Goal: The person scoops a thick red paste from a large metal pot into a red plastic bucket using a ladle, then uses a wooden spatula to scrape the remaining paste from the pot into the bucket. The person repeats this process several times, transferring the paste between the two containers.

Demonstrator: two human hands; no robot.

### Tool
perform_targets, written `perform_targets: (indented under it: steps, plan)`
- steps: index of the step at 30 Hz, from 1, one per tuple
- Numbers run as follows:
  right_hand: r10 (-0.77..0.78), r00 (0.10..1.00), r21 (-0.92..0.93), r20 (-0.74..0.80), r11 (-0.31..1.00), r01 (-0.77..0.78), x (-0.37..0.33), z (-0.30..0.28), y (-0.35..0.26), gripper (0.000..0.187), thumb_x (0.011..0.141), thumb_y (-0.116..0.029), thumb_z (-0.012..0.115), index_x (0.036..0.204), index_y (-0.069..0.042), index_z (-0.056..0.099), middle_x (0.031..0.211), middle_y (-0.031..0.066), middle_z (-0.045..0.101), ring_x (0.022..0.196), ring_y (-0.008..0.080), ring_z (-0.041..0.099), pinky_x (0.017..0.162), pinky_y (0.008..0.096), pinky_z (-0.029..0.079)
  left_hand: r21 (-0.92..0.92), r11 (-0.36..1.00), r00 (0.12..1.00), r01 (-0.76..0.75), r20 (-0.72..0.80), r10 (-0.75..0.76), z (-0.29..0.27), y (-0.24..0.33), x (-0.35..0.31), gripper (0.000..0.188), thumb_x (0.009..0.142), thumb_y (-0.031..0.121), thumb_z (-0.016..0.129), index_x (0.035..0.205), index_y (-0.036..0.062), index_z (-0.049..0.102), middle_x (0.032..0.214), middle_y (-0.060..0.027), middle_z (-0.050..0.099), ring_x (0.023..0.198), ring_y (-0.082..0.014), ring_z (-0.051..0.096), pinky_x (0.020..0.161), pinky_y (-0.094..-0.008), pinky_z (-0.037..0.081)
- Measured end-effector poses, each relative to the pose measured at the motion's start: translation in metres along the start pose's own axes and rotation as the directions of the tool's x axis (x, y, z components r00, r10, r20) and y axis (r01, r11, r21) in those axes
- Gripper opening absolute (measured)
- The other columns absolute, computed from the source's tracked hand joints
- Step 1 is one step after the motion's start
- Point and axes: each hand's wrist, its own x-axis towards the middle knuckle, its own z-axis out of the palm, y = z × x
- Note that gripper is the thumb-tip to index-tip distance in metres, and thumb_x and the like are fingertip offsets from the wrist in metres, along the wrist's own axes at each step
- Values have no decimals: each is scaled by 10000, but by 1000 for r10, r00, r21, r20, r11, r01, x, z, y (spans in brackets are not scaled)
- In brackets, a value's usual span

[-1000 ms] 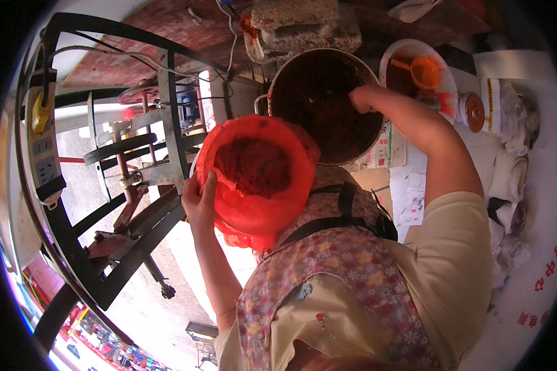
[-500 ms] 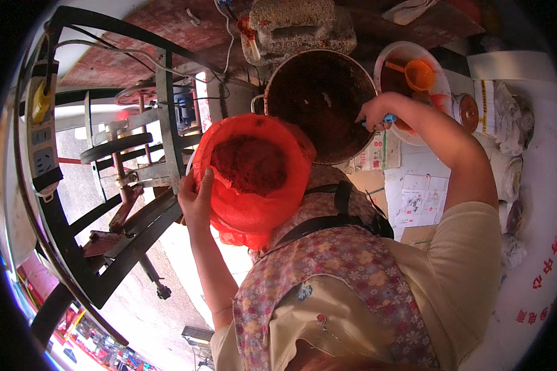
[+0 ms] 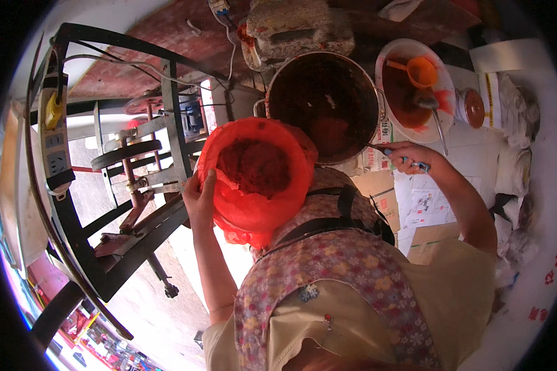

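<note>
My left hand (image 3: 199, 193) is closed on the near left rim of a container lined with a red plastic bag (image 3: 254, 213). Dark red, paste-like stuff (image 3: 254, 167) fills the inside of the bag. My right hand (image 3: 414, 159) grips a blue-handled utensil (image 3: 387, 151) beside the right edge of a large metal pot (image 3: 375, 127). The utensil's thin dark shaft reaches the pot's rim; its working end cannot be made out. Dark reddish residue coats the pot's inner wall and bottom. The bag-lined container sits close against the pot's near left side.
Right of the pot, a white basin (image 3: 449, 77) holds reddish liquid, an orange ladle (image 3: 421, 72) and a metal spoon (image 3: 428, 102). A black metal frame (image 3: 178, 117) with a wheel stands at left. Behind the pot lies a rough block (image 3: 303, 31); cardboard (image 3: 436, 241) lies at right.
My right hand has moved from over the pot's right side outward and nearer to me, bringing the utensil with it. The metal spoon in the basin now shows. My left hand keeps its hold.
</note>
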Motion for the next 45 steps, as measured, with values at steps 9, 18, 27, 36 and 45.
perform_targets:
  steps: [9,18,27,36,45]
  plan:
    - [-381,920,236,-92,889,391,-55,65,58,529,955,-87,419,1466,-153,299,694,-28,400,415,-12,316,288,156,270,43,999,999,-15,45,13,-4,-1,4,344,864,278,695,978,-44,659,839,-38,608,776,-102,535,691,-258,427]
    - [-487,872,-297,49,827,478,-87,141,95,627,922,-56,484,1495,-106,234,592,-34,432,424,41,381,379,221,341,59,998,998,-29,59,26,-4,2,5,343,870,284,686,983,-39,663,806,-33,606,758,-97,533,682,-268,429]
    - [-813,538,-974,224,-176,140,21,129,127,565,805,-131,661,1334,-246,497,771,82,584,665,252,607,581,365,484,12,999,995,-32,91,31,-8,-5,11,370,879,311,680,967,-47,657,801,-22,591,742,-93,513,654,-258,416]
    - [-828,497,-957,261,-156,244,10,127,127,513,838,-223,627,1334,-251,500,735,68,535,637,260,583,559,372,485,-39,999,996,-17,85,21,-6,-4,9,338,889,283,675,960,-46,648,798,-13,601,735,-75,511,649,-236,425]
    - [-739,664,-945,109,130,299,-24,124,97,450,903,-192,581,1344,-186,493,999,159,638,926,306,642,797,380,518,-13,1000,996,-17,82,18,-4,4,4,321,895,279,668,924,-39,640,781,-8,609,714,-72,510,642,-235,426]
